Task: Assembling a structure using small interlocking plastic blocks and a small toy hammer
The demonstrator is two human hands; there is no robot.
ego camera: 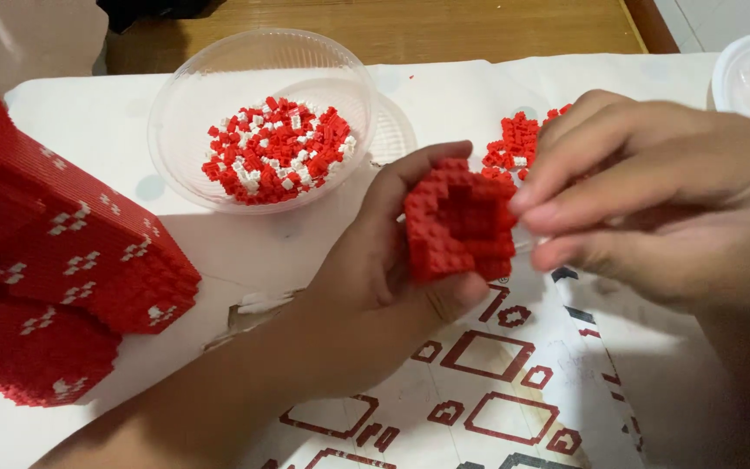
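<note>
- Bricks look tiny and light, so I'm reckoning the red block piece [459, 224] snaps apart easily.
- Left hand [375, 278] is clamping its edges; right hand [653, 195] is pinching beside it, contents hidden.

I see open sheet [245, 247] btwn the bowl [175, 113] and my left hand [366, 287], a clear lane there. Big red block build [54, 260] walls off the left side. Loose brick pile [514, 148] sits just behind the hands, right hand [661, 200] covers part of it. Printed sheet [496, 391] in front lies flat, passable. Clear tub [748, 74] blocks far right corner.
</note>
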